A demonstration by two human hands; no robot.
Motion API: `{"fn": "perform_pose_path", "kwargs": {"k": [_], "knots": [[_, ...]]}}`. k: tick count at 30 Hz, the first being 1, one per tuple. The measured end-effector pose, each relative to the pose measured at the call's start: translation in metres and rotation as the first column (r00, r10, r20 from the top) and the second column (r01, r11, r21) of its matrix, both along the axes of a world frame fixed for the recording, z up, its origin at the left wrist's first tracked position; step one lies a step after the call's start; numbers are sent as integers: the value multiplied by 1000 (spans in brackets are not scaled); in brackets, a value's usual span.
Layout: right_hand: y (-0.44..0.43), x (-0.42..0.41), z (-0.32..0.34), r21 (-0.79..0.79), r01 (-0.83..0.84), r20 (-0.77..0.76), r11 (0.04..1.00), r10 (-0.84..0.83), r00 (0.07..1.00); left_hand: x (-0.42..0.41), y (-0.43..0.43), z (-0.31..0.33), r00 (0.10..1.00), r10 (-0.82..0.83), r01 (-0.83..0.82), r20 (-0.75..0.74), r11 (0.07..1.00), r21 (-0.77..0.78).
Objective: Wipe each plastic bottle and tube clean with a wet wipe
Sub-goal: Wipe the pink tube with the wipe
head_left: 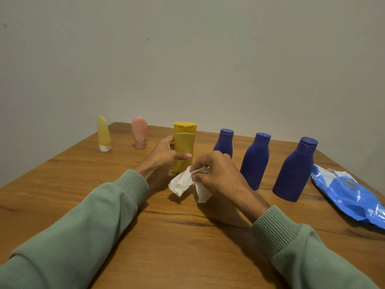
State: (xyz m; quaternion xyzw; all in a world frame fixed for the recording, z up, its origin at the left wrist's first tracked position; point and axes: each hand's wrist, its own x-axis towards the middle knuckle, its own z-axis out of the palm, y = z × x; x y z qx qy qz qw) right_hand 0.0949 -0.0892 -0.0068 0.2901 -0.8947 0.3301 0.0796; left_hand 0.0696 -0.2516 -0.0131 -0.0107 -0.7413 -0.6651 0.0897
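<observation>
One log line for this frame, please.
left hand: grips yellow bottle | right hand: pinches wet wipe | wipe near bottle base

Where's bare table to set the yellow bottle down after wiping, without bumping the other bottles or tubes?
The table has bare wood at its left, in front of the yellow tube and pink tube, and near you between the sleeves. The right is crowded: three blue bottles stand close together, with the wipes pack beside them.

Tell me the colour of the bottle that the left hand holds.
Yellow; the bottle shows best in head view.
</observation>
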Motion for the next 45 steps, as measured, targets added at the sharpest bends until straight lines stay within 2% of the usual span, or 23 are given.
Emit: {"fn": "perform_pose_path", "kwargs": {"k": [4,10,13,22,25,30,36,45], "knots": [[-3,2,2,-13,-1,-2,1000,1,1000,-2,-5,0,1000,21,-21,7,1000,9],[-25,14,5,-53,-104,-49,993,102,994,7,-26,0,982,185,-188,-34,979,-80],[-43,15,4,-77,-130,-39,989,127,991,11,-43,-4,957,282,-289,-67,947,-144],[-93,7,-10,-146,-129,-67,981,120,991,2,-89,-17,853,515,-521,-83,830,-199],[-107,2,-16,-161,-117,-80,980,105,991,-5,-98,-18,837,540,-545,-88,810,-218],[-127,-9,-23,-185,-99,-61,978,89,994,-24,-113,-25,863,505,-485,24,840,-244],[-141,-28,-25,-232,-75,-2,970,77,997,-53,-120,-27,875,482,-460,34,852,-249],[-142,-38,-22,-271,-68,53,960,85,995,-80,-129,-37,826,564,-530,-2,775,-344]]}}
